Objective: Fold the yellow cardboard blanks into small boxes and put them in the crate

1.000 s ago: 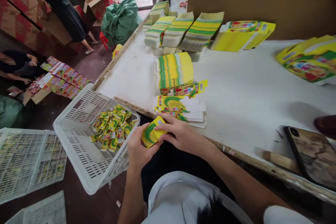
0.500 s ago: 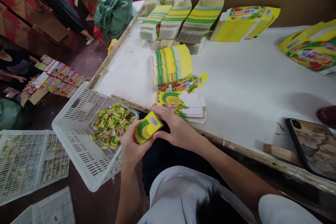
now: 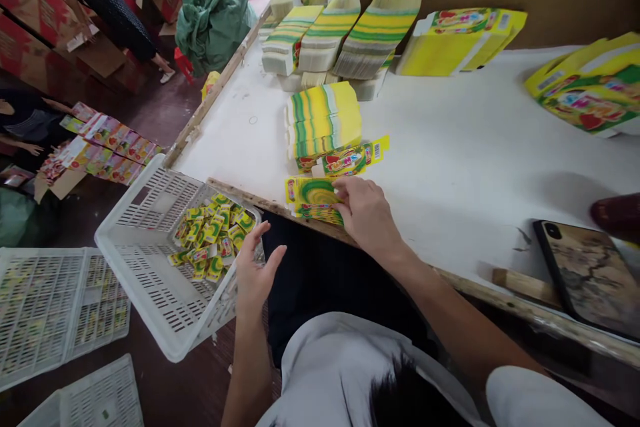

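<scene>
Your left hand (image 3: 255,273) hung open and empty beside the basket (image 3: 150,307), the folded box gone from it; your right hand (image 3: 367,213) pinched the next flat carton (image 3: 313,193) at the worktop (image 3: 450,147) edge.

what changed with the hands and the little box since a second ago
The folded yellow box is out of both hands. The left hand now hangs open beside the white basket, and the right hand has reached forward onto the flat carton stack at the table edge. The phone and far stacks stayed put.
</scene>
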A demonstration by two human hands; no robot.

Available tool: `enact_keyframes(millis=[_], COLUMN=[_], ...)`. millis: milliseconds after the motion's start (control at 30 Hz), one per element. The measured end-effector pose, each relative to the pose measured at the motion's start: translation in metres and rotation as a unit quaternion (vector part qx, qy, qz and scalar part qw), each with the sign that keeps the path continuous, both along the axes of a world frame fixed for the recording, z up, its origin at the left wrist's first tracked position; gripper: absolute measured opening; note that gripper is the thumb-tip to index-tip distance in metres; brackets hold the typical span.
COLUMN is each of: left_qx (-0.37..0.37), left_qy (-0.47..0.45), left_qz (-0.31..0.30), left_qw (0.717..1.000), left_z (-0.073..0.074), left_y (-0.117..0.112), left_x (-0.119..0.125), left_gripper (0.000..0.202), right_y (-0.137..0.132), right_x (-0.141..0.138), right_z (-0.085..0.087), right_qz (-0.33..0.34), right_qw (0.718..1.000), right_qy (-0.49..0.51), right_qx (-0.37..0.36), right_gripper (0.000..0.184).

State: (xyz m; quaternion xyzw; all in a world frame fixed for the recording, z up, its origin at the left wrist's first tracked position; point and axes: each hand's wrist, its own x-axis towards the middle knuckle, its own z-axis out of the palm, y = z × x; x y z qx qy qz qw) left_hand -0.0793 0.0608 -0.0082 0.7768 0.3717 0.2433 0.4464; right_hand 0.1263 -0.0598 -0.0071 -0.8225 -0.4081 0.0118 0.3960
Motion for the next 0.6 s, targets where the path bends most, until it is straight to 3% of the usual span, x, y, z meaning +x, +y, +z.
enact_keyframes(millis=[67,167,300,400,467,600], left_qx=[-0.086,-0.194,-0.235,-0.244,-0.240,-0.209], left_qy=[-0.097,-0.268,-0.434,-0.487,-0.469,-0.369], left_qz=[-0.020,-0.017,0.066,0.114,0.137,0.099], left_qw=[0.991,0.944,0.867,0.831,0.839,0.900], left_z=[-0.005,-0.003,0.019,0.032,0.033,0.021], left_y=[-0.012,-0.024,-0.026,-0.020,-0.019,-0.023], left_x=[0.012,0.029,0.042,0.046,0.047,0.044], left_gripper=[0.061,0.057,0.038,0.047,0.055,0.075], right_y=[-0.002,-0.002,0.000,0.003,0.006,0.007], right_x=[-0.011,-0.037,-0.072,-0.088,-0.090,-0.077], right_z=[0.007,0.016,0.022,0.020,0.018,0.016], right_qz=[0.035,0.166,0.292,0.323,0.306,0.252], right_qw=[0.991,0.945,0.852,0.842,0.860,0.871], right_qy=[0.092,0.245,0.403,0.398,0.374,0.385], right_qx=[0.086,0.139,0.162,0.168,0.164,0.171], right_gripper=[0.032,0.034,0.039,0.045,0.045,0.031])
